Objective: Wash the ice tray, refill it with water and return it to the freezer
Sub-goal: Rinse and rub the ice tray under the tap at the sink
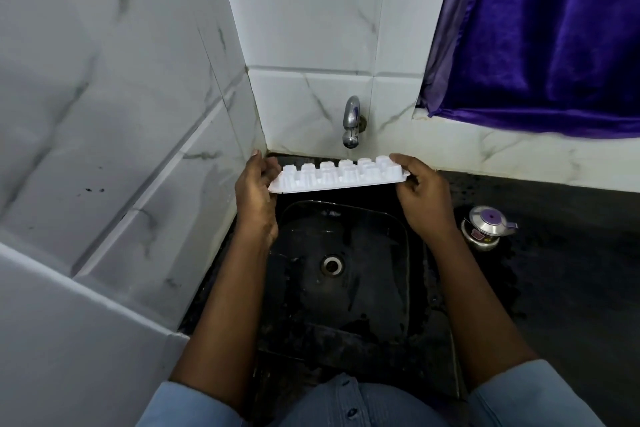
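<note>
At centre frame, the left hand [256, 191] grips the left end of a white plastic ice tray [336, 177]. The tray is held cup-bottoms up, under a chrome wall tap [351, 123] and over a black stone sink [377, 288]. The right hand [419, 194] pinches its right end. At right, a small lidded steel pot [486, 227] stands on the counter.

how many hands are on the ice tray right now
2. The left hand grips the ice tray at its left end; the right hand holds its right end, near the tap.
</note>
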Motion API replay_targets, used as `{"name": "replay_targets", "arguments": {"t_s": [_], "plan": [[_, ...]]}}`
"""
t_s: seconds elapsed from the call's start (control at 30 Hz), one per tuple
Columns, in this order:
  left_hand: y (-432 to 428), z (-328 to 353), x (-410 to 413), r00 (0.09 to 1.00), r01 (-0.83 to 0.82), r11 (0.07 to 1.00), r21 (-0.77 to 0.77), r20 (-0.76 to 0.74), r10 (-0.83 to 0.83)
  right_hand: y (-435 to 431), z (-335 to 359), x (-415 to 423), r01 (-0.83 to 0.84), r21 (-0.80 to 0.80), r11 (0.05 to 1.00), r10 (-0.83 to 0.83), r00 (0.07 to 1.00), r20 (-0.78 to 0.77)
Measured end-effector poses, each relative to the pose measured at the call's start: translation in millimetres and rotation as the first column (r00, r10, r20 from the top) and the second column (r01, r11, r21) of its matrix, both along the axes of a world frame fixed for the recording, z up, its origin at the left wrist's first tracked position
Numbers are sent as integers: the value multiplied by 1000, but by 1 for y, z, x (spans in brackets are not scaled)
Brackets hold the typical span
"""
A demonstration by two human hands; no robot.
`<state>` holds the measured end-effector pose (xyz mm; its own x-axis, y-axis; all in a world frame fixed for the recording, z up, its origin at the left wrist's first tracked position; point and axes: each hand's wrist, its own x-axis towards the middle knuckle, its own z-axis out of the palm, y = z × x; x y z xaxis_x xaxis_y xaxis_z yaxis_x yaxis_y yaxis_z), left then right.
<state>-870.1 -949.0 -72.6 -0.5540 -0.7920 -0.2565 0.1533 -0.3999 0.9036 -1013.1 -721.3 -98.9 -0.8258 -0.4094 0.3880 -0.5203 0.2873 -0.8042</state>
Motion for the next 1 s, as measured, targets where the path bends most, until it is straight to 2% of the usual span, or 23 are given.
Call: {"name": "replay_targets", "arguments": {"t_s": [0.1, 0.23, 0.33, 0.47, 0.5, 0.57, 0.63, 0.7, 0.8, 0.9, 1.0], "plan": [[2, 5, 2, 984, 154, 985, -78, 97, -147, 0, 0, -3, 27, 8, 1000, -27, 999, 32], [7, 13, 5, 999, 39, 982, -184, -23, -44, 1, 2, -1, -20, -104, 994, 23, 999, 26], [3, 17, 7, 999, 42, 991, -128, -21, -45, 2, 3, -2, -19, -35, 999, 20, 999, 41], [-1, 23, 9, 999, 46, 992, -121, -10, -47, 3, 2, -5, 41, -136, 990, -39, 999, 21], [1, 24, 8, 998, 59, 991, -119, 24, -57, 2, 2, -6, 42, -119, 992, -39, 999, 21], [5, 26, 6, 994, 74, 992, -99, 87, -66, 1, 2, -7, 19, -38, 999, -18, 1000, 22], [5, 23, 5, 997, 62, 995, -79, 60, -57, 0, 3, -6, -23, -58, 998, 25, 999, 40], [4, 22, 6, 1000, 15, 994, -111, 13, -14, 1, 5, -5, -28, -77, 997, 31, 999, 38], [5, 20, 8, 998, 26, 982, -190, 54, -16, 1, 8, -3, -61, -22, 998, 62, 997, 42], [4, 20, 8, 1000, 6, 982, -188, 28, -1, 2, 9, -1, -58, -75, 995, 60, 998, 33], [1, 15, 7, 1000, 16, 986, -169, 29, -11, 3, 7, -2, -82, -52, 995, 83, 996, 25]]}}
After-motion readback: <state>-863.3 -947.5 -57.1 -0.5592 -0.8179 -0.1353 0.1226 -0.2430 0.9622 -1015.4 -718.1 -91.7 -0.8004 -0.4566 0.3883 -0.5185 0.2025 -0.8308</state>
